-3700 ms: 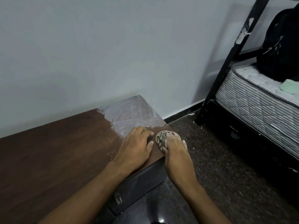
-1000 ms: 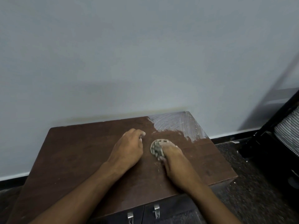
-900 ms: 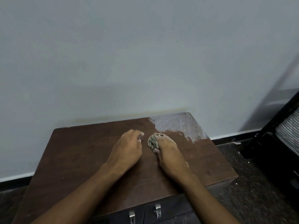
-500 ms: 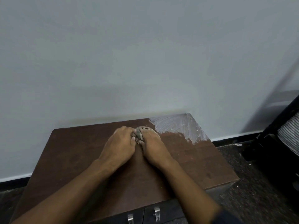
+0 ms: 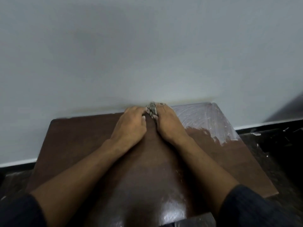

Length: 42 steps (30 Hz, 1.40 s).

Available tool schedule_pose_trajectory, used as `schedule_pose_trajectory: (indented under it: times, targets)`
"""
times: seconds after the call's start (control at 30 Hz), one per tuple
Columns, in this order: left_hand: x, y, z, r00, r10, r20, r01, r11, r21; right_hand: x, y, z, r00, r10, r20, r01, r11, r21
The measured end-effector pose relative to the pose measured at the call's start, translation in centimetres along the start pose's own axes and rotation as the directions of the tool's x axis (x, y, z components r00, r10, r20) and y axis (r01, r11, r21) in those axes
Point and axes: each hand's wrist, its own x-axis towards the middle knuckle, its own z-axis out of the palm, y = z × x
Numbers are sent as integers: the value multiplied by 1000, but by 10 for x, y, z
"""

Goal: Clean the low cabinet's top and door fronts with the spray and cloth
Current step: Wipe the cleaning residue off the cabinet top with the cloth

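Here both hands press the cloth [image 5: 152, 110] — at the cabinet top's [image 5: 78, 138] back edge.

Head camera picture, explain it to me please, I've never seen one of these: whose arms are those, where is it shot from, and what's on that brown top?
No machine here: a person wears a camera on the head, looking down at their own two bare arms. The brown surface is the top of a low cabinet standing against a pale wall. The right hand presses a small bunched cloth at the back edge by the wall. The left hand rests beside it with curled fingers, and whether it touches the cloth is unclear. A whitish smeared patch covers the far right corner, not yet wiped. No spray bottle is in view.
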Motion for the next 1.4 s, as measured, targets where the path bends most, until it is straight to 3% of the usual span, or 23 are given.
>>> schedule_pose_trajectory:
  times: [0.13, 0.27, 0.33, 0.4, 0.5, 0.63, 0.73, 0.9, 1.0, 1.07, 1.17, 1.23, 1.3, 1.4]
  targets:
    - [2, 10, -18, 998, -51, -31, 49, 997, -61, -44, -24, -11, 995, -41, 87, 32, 994, 105]
    - [-11, 18, -13, 1000, -5, -6, 5, 997, -82, -160, -47, 0, 953, -184, 243, 157, 980, 125]
    - [-33, 20, -4, 1000, 21, 14, -20, 998, -66, -202, -29, -9, 954, -207, 216, 188, 977, 104]
    - [-61, 23, 2, 999, 36, 36, -33, 998, -56, -213, -1, -31, 980, -63, 188, 54, 997, 48]
    - [-98, 33, 7, 994, 88, 59, -87, 996, -30, -191, 10, -53, 998, 69, -1, -69, 997, 43]
    - [-116, 55, 11, 994, 105, 13, -105, 994, 35, -186, -32, -27, 996, -92, -14, 93, 995, 38]
    - [-122, 78, 10, 995, 99, 21, -100, 995, 29, -209, -2, -47, 987, -141, -79, 148, 985, 87]
    - [-134, 107, 17, 980, 179, 86, -182, 983, 38, -236, 107, -106, 949, 236, -209, -255, 965, -65]
    - [-136, 116, 23, 978, 187, 94, -190, 981, 27, -237, 103, -93, 862, 393, -320, -444, 890, -102]
    - [-135, 122, 27, 978, 189, 89, -192, 981, 21, -235, 57, -69, 861, 374, -343, -407, 913, -25]
    - [-125, 129, 35, 973, 223, 60, -223, 975, -7, -234, -4, -38, 960, 161, -231, -164, 986, 8]
    - [-114, 131, 39, 966, 255, 51, -254, 967, -20, -227, -4, -48, 982, 58, -178, -45, 996, 76]
    - [-104, 132, 43, 956, 285, 63, -284, 958, -25, -217, 30, -65, 978, 74, -193, -60, 995, 75]
    - [-91, 134, 55, 944, 320, 77, -318, 948, -33, -195, 100, -86, 927, 254, -277, -268, 963, -15]
